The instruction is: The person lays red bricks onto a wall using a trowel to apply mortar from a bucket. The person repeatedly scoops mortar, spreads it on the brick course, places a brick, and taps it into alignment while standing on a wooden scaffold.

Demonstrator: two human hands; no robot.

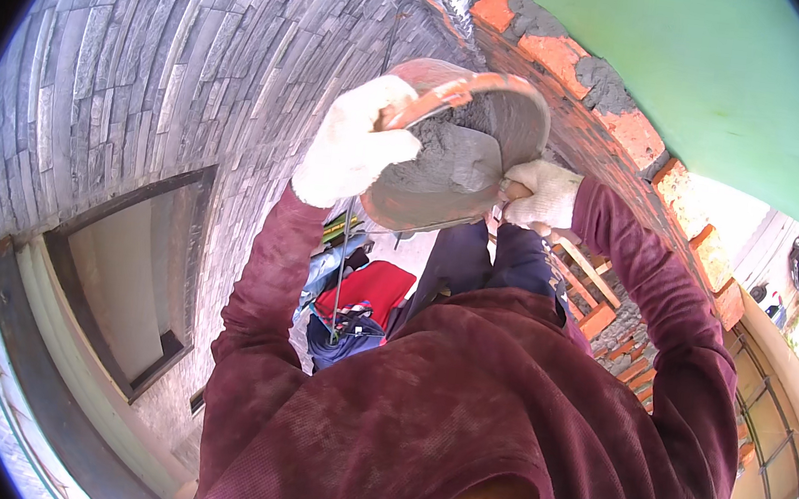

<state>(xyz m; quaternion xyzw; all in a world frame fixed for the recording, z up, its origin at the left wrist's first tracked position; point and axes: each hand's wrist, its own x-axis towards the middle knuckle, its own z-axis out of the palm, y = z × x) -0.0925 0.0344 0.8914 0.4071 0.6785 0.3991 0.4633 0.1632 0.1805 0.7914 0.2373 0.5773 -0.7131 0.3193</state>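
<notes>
My left hand (355,138), in a whitish work glove, is closed on the rim of a round reddish basin (423,215). Wet grey mortar (444,152) lies inside the tilted basin. My right hand (543,195), gloved the same way with bare fingertips showing, is closed at the basin's right side. It grips what looks like a trowel (478,165), its mortar-smeared blade resting in the mortar. The trowel's handle is hidden in my fist.
A brick wall (626,137) with mortar joints runs along the upper right, beside a green surface (700,77). Grey stone-look cladding (167,50) and a window opening (128,279) stand at left. Below are red and blue cloths (371,290) and a thin hanging rod or cord (343,263).
</notes>
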